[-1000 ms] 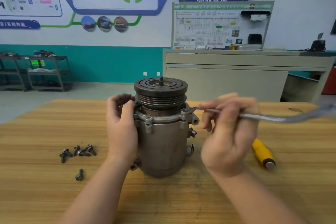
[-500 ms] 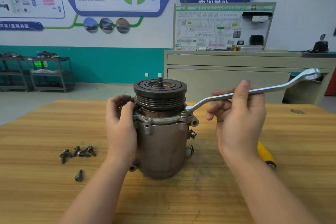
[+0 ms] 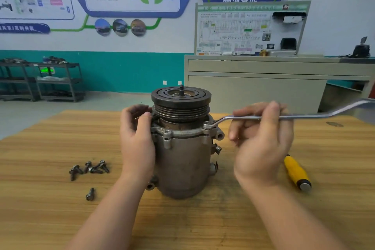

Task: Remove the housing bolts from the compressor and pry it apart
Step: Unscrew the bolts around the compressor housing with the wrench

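Observation:
A grey metal compressor (image 3: 182, 160) stands upright on the wooden table (image 3: 50, 199), with its dark grooved pulley (image 3: 181, 100) on top. My left hand (image 3: 137, 144) wraps around its left side near the upper flange. My right hand (image 3: 261, 142) grips the shaft of a long offset ring wrench (image 3: 310, 116). The wrench's ring end (image 3: 208, 126) sits on a housing bolt at the flange's right. Several removed bolts (image 3: 89, 169) lie in a cluster to the left, and one more bolt (image 3: 90, 194) lies nearer to me.
A yellow-handled tool (image 3: 296, 172) lies on the table to the right of my right hand. Behind the table stand a beige cabinet (image 3: 263, 87) with a wiring display board (image 3: 251, 28) and, at the far left, dark metal shelves (image 3: 40, 81).
The wrench handle swung up to the far right, then came back down and toward me. My right hand shifted with it along the shaft. My left hand and the compressor stayed put.

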`<state>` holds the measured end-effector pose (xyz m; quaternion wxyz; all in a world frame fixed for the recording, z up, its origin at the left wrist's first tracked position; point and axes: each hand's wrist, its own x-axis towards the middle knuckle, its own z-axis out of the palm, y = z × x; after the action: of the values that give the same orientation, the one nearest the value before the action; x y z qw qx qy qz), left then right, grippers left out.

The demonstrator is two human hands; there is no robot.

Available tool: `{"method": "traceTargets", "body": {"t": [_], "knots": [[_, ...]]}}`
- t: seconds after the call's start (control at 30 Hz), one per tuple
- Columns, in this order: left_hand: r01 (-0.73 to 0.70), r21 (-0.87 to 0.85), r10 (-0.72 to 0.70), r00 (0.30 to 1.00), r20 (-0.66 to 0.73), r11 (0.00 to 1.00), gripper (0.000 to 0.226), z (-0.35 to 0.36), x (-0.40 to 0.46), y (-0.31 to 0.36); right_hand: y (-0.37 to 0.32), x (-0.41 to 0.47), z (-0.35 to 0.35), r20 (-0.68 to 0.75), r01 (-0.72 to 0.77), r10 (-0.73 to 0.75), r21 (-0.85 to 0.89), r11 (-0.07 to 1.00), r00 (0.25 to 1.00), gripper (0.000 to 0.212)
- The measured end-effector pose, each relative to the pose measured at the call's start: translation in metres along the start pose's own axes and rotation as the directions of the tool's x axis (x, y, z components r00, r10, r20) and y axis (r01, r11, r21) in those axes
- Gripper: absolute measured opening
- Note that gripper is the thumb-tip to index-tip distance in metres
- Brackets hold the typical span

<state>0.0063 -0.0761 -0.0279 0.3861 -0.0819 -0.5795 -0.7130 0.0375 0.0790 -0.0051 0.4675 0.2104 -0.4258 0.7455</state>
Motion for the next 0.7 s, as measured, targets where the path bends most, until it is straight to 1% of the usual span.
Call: {"method": "traceTargets", "body": {"t": [0.03, 0.07, 0.1, 0.13, 0.17, 0.2, 0.23, 0.3, 0.33, 0.4, 0.47, 0.5, 0.53, 0.6, 0.7], "knots": [[0.0, -0.003, 0.0, 1.0, -0.005, 1.0, 0.013, 0.0, 0.0, 0.0, 0.003, 0.008, 0.001, -0.072, -0.208, 0.214, 0.084, 0.975, 0.974, 0.034], [0.002, -0.006, -0.002, 1.0, -0.009, 1.0, 0.013, 0.001, 0.0, 0.0, 0.006, 0.016, 0.0, -0.092, -0.386, 0.407, 0.185, 0.904, 0.909, 0.036], [0.003, -0.01, -0.004, 1.0, -0.012, 1.0, 0.013, 0.001, 0.0, 0.0, 0.009, 0.024, -0.001, -0.089, -0.51, 0.553, 0.287, 0.811, 0.829, 0.035], [0.006, -0.016, -0.006, 1.0, -0.012, 1.0, 0.013, 0.001, -0.001, 0.0, 0.011, 0.031, -0.004, -0.095, -0.563, 0.636, 0.378, 0.735, 0.766, 0.034], [0.009, -0.019, -0.01, 1.0, -0.009, 1.0, 0.013, 0.001, -0.001, -0.001, 0.012, 0.035, -0.007, -0.118, -0.558, 0.658, 0.432, 0.709, 0.744, 0.032], [0.011, -0.021, -0.012, 1.0, -0.005, 1.0, 0.013, 0.001, -0.001, -0.001, 0.01, 0.037, -0.009, -0.155, -0.524, 0.633, 0.432, 0.734, 0.759, 0.031], [0.011, -0.023, -0.011, 1.0, -0.004, 1.0, 0.013, 0.001, -0.001, -0.001, 0.007, 0.037, -0.01, -0.195, -0.479, 0.575, 0.381, 0.791, 0.795, 0.03], [0.008, -0.026, -0.009, 1.0, -0.004, 1.0, 0.012, 0.0, -0.001, -0.001, 0.002, 0.032, -0.01, -0.229, -0.358, 0.402, 0.21, 0.91, 0.886, 0.029], [0.01, -0.026, -0.01, 1.0, -0.004, 1.0, 0.012, 0.0, -0.001, -0.001, -0.001, 0.029, -0.008, -0.215, -0.296, 0.321, 0.138, 0.945, 0.922, 0.028], [0.015, -0.02, -0.015, 1.0, -0.001, 1.0, 0.013, 0.0, 0.0, -0.001, -0.004, 0.021, -0.004, -0.144, -0.182, 0.184, 0.029, 0.983, 0.972, 0.025], [0.014, -0.014, -0.014, 1.0, 0.002, 1.0, 0.013, 0.0, 0.0, -0.001, -0.007, 0.012, 0.0, -0.017, -0.031, 0.03, -0.064, 0.997, 0.999, 0.022], [0.013, -0.011, -0.013, 1.0, 0.003, 1.0, 0.013, 0.0, 0.0, -0.001, -0.009, 0.009, 0.0, 0.072, 0.066, -0.058, -0.106, 0.992, 0.996, 0.021], [0.012, -0.007, -0.012, 1.0, 0.004, 1.0, 0.012, 0.0, 0.0, -0.001, -0.011, 0.006, 0.0, 0.176, 0.169, -0.144, -0.139, 0.976, 0.974, 0.022], [0.01, 0.0, -0.01, 1.0, 0.006, 1.0, 0.012, -0.001, 0.0, -0.002, -0.012, 0.003, -0.003, 0.371, 0.357, -0.276, -0.171, 0.918, 0.887, 0.025], [0.008, -0.008, -0.008, 1.0, 0.011, 1.0, 0.011, -0.001, 0.001, -0.002, -0.012, -0.001, -0.005, 0.526, 0.533, -0.378, -0.176, 0.828, 0.762, 0.028]]}}
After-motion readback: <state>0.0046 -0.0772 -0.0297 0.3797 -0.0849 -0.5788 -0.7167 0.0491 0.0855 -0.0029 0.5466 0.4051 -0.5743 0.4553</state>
